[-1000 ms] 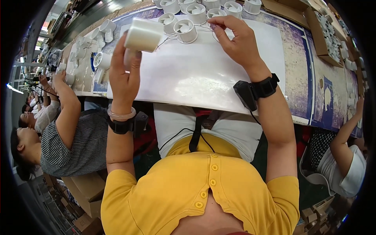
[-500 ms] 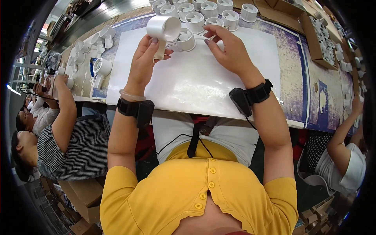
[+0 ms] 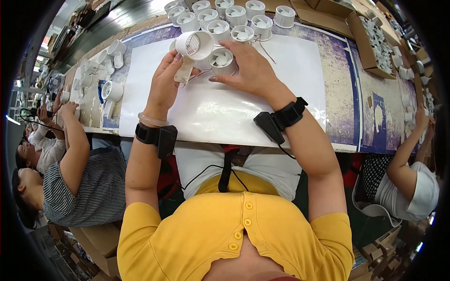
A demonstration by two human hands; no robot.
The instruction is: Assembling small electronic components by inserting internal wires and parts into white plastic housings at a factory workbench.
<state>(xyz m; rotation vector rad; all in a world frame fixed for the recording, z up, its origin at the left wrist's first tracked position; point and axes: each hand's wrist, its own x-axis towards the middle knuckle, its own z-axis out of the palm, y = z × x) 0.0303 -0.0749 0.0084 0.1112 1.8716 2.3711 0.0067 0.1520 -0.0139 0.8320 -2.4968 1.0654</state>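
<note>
My left hand (image 3: 165,77) grips a white plastic fan housing (image 3: 196,46) by its short handle. The housing's round mouth is tilted, showing a slotted grille inside. Beside it, my right hand (image 3: 253,70) curls around a white round fan unit (image 3: 222,60), thumb at its near side and fingers at its far right. Blades show in the unit's open top. Thin wires run between this unit and the area by my left fingers; their ends are hard to make out.
Several more white fan units (image 3: 235,15) stand at the table's far side. Fan housings with handles (image 3: 112,91) lie at left beside blue-handled pliers (image 3: 101,89). A cardboard box (image 3: 370,47) of small white parts sits at far right. A white sheet (image 3: 281,89) covers the table before me; co-workers sit on both sides.
My right hand has moved left and closed round the fan unit. The housing in my left hand has turned, so its inner grille now shows. The whole view has shifted slightly.
</note>
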